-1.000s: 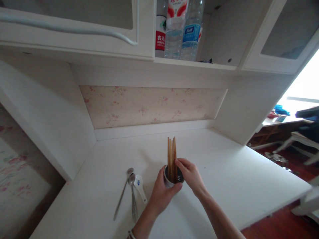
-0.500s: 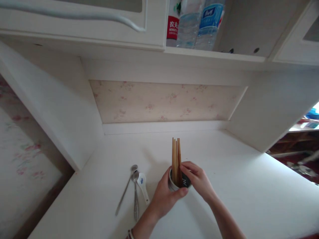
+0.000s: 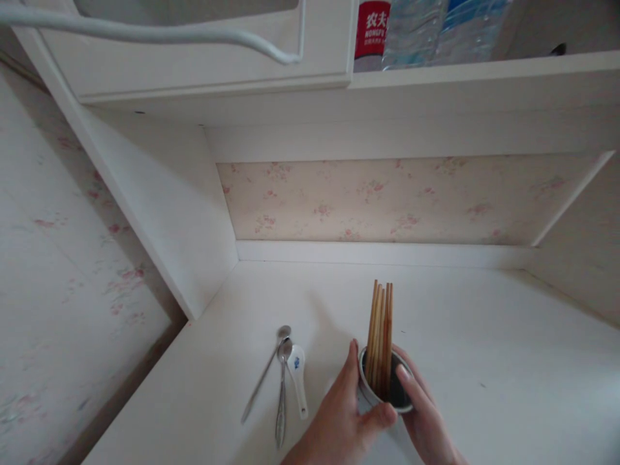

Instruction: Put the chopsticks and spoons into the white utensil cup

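A round, light-rimmed cup with a dark inside [image 3: 398, 394] holds several wooden chopsticks [image 3: 379, 342], which lean against its far left side. My left hand [image 3: 346, 413] wraps round the cup's left and near side, its thumb across the front. On the right side, my right hand [image 3: 422, 397] grips the cup, with the thumb on the rim and the fingers behind the outer wall. To the left, on the white tabletop, lie two metal spoons [image 3: 281, 394] [image 3: 265, 381] and a white ceramic spoon with a blue mark [image 3: 299, 381].
Overhead runs a white cabinet [image 3: 217, 71] with a long handle [image 3: 169, 31]. Plastic water bottles [image 3: 411, 35] stand on its open shelf [image 3: 465, 74]. A side panel [image 3: 159, 194] rises at the left, and a flowered wall [image 3: 349, 200] is at the back.
The view has turned left, shifting things rightward in the picture. My right hand has gone from the chopsticks to the cup's right side. The left hand keeps its hold.
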The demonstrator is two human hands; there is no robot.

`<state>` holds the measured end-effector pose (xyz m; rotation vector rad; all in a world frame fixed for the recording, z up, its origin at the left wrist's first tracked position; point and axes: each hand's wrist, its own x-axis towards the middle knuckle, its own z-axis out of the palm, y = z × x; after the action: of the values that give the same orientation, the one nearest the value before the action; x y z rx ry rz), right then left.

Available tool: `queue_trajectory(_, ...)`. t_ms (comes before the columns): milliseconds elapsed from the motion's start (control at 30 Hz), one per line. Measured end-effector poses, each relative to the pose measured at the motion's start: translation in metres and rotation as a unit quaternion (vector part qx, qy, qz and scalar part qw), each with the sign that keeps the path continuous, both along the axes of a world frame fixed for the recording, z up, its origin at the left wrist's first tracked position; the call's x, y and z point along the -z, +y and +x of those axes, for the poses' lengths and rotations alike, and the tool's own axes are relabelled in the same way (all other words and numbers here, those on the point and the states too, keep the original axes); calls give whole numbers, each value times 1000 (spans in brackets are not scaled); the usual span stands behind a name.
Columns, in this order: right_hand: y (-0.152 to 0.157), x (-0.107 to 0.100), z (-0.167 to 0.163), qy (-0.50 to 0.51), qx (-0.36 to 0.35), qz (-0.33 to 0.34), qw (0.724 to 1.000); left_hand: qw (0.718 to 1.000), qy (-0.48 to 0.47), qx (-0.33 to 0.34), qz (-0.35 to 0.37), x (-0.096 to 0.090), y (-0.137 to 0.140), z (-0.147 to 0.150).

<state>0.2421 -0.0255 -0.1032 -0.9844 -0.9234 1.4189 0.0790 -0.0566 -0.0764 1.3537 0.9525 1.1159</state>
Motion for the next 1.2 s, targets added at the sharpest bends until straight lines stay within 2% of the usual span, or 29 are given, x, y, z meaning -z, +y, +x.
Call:
queue_trajectory(100,0,2,0,-21,13,12,1000,987,137,-65,48,-12,-8,-22)
queue_trajectory(167,-1,3,0,-42,19,22,999,961,212,-167,68,-24,-10,-43)
queue_trajectory(233,-2,3,0,-59,24,30,998,923,306,-220,73,-32,-9,-67)
queue_trajectory(367,-2,5,0,-62,21,40,997,844,497,-197,32,-33,-1,-101)
queue_trajectory(467,0,7,2,-58,9,45,997,793,586,-167,-13,-24,3,-109)
queue_trajectory(533,0,8,2,-57,4,51,997,771,618,-152,-32,-19,6,-108)
queue_trajectory(633,0,7,2,-56,-1,54,997,753,642,-139,-45,-14,11,-104)
queue_trajectory(867,0,4,3,-68,-18,60,996,746,652,-125,-52,-13,19,-100)
queue_trajectory(933,1,4,3,-66,-19,60,996,744,652,-145,-40,-20,22,-102)
queue_trajectory(1033,2,3,2,-60,-27,59,996,746,640,-184,-21,-42,24,-102)
queue_trajectory(1100,1,1,2,-61,-29,65,996,776,597,-205,-8,-62,24,-97)
queue_trajectory(1200,0,-3,1,-62,-28,79,995,879,436,-196,3,-92,21,-80)
